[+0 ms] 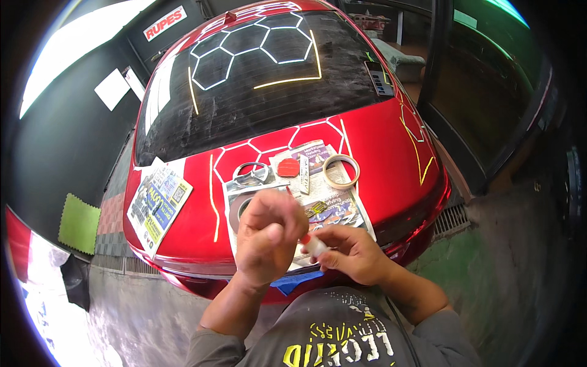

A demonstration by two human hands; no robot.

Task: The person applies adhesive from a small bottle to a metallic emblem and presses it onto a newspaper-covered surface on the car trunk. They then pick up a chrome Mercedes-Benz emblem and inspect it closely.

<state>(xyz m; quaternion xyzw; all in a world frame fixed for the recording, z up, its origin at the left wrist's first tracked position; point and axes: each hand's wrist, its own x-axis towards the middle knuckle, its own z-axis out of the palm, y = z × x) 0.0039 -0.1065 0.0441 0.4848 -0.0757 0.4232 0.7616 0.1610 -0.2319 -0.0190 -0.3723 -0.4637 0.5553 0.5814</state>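
Note:
My right hand (355, 252) holds a small white bottle (317, 247) with a red cap or tip between thumb and fingers. Beside it, my left hand (270, 238) is raised with curled fingers, close to the red tip; whether it grips anything is hidden by blur. Both are above newspaper sheets (362, 219) spread on the red car's trunk lid (385, 151). On the paper lie a masking tape roll (328, 173), a dark-rimmed tape roll (265, 173), a ridged red piece (288, 168) and a silvery lettered badge (304, 176). A yellowish emblem-like piece (316, 209) rests nearer my hands.
A printed newspaper (160, 206) covers the trunk's left part. A phone (379, 79) lies at the right edge of the dusty rear window (238, 103). Blue material (296, 282) hangs at the trunk's near edge. Floor grates (451, 221) flank the car; a dark-framed glass panel (486, 114) stands right.

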